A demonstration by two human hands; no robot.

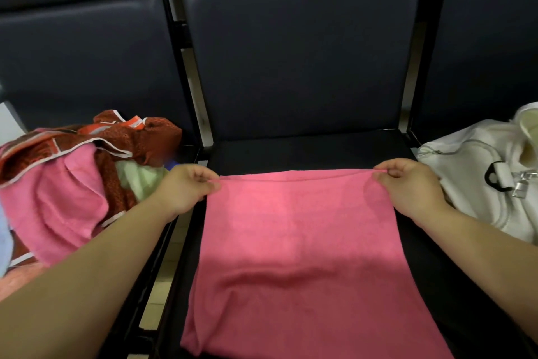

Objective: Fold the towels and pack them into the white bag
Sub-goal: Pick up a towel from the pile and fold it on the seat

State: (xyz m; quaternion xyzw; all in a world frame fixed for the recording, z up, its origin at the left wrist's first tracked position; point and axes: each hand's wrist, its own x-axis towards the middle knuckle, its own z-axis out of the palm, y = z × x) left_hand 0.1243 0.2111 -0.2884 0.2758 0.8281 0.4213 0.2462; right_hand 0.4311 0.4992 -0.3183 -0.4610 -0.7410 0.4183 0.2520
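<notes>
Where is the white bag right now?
In the head view, the white bag lies at the far right, on the chair next to the one with the spread-out pink towel, just beside the right hand.

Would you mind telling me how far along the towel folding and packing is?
Done: little that shows; something pale sits at the mouth of the white bag, unclear what. In hand: the left hand and right hand pinch the far corners of a pink towel spread on the middle seat. Left: its folds, then the heap of unfolded towels to the left.
</notes>
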